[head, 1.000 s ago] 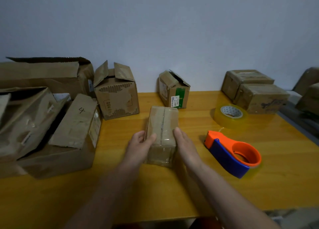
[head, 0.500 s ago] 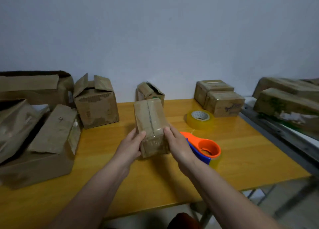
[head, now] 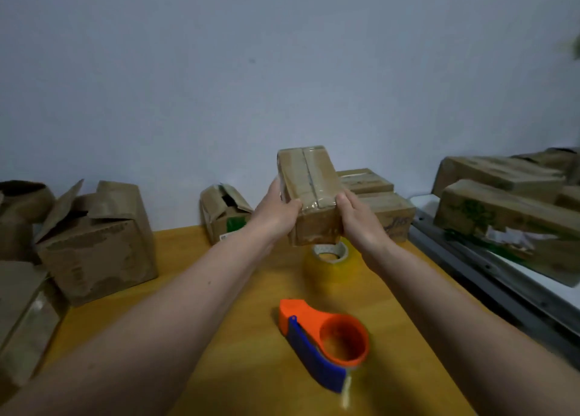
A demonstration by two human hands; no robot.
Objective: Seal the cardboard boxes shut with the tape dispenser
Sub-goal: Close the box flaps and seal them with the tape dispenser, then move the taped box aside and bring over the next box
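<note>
Both hands hold a small taped box [head: 309, 192] up off the tabletop [head: 251, 290], far centre-right. Left hand [head: 276, 214] grips its left side, right hand [head: 361, 224] its right side, fingers curled round the edges. Tape dispenser [head: 324, 342], orange w/ blue, lies near centre. Yellow tape roll [head: 329, 260] sits just under the box. Open-flapped boxes [head: 97, 243] at left, sealed ones [head: 386, 208] far right.

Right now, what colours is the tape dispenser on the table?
Orange with a blue body, tape dispenser, clearest in the head view.
</note>
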